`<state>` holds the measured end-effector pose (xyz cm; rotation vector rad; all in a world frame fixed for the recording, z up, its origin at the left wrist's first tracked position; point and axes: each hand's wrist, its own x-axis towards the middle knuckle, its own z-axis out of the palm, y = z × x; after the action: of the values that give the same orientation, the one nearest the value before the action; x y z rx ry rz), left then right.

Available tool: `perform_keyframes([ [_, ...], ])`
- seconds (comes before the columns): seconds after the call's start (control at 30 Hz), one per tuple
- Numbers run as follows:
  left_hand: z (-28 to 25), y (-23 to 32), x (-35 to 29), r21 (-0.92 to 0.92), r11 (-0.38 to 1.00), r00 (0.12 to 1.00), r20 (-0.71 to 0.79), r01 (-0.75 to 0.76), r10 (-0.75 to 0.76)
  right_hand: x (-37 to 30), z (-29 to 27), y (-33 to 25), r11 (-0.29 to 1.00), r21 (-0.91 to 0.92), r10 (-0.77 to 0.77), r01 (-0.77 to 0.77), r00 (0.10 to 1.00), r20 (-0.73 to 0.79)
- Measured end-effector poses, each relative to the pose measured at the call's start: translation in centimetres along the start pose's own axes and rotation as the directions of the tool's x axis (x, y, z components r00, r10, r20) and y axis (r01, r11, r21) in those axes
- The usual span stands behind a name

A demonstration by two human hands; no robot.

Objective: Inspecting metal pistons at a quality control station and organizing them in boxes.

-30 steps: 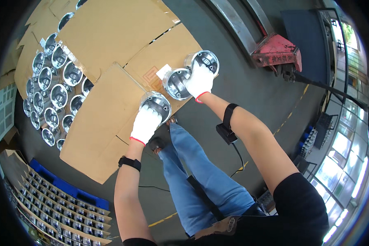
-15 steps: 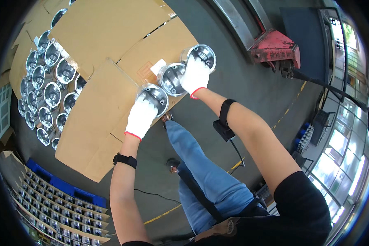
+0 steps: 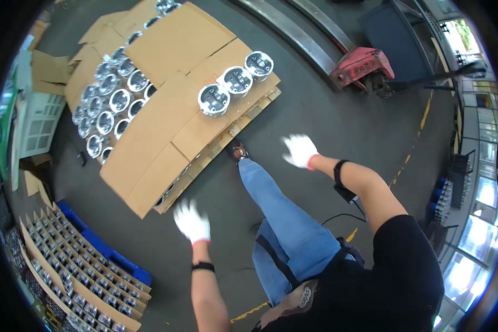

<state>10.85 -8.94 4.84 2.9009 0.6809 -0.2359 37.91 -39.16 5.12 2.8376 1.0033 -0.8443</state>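
Rows of small metal parts stood at lower left, with shiny pistons clustered above them, beside a cardboard sheet. The white-gloved left hand hung near the sheet's lower corner, fingers apart. 3 pistons sat in a row along the sheet's right side, away from both hands. The gloved right hand hovered above the floor, fingers spread, well apart from a red pallet jack.

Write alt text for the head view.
Gloved left hand and right hand hang open and empty, clear of three metal pistons lined up on cardboard. More pistons stand at left, with a red pallet jack at upper right.
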Motion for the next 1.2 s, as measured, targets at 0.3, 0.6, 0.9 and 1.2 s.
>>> perform_keyframes([
  [0.3,4.0,-6.4,-47.3,-0.013,0.807,0.52,0.77,0.591,-0.369,-36.5,16.7,7.4,0.947,-0.037,-0.135,0.318,0.502,0.854],
  [0.6,3.4,-5.0,-51.3,-0.643,0.428,0.771,0.567,0.634,-0.289,-38.5,17.7,3.9,0.933,-0.025,-0.269,0.359,0.742,0.614],
  [0.9,-11.7,-9.6,-40.6,-0.89,0.106,0.733,0.293,0.444,-0.614,-8.9,-0.1,-37.7,0.887,-0.029,-0.447,0.46,0.874,0.191],
  [1.2,-16.1,-26.4,-36.4,-0.716,0.343,0.782,0.467,0.608,-0.413,-0.6,7.2,-47.4,0.936,0.048,-0.333,0.348,0.837,0.435],
])
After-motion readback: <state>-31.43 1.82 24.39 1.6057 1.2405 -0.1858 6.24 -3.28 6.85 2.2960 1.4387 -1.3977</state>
